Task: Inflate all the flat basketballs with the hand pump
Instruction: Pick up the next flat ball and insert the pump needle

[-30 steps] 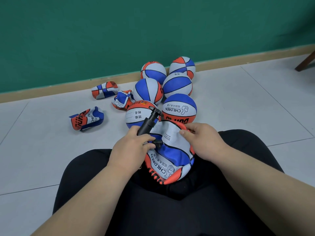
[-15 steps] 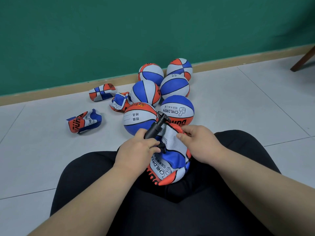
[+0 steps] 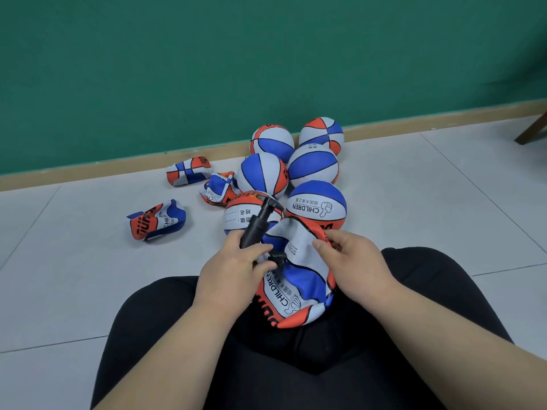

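Orange, blue and white panels, outlined in black, are borne by the flat basketball [image 3: 302, 287] and by the inflated basketballs [image 3: 316, 207] at twelve o'clock; the hand pump [image 3: 255, 229] is coloured black.

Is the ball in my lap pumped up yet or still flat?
Flat: the lap ball is creased and folded over, pinched by the right hand.

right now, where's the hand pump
In the head view the black hand pump is just left of centre, tilted, gripped by the left hand, its lower end at the flat basketball on the person's lap that the right hand pinches.
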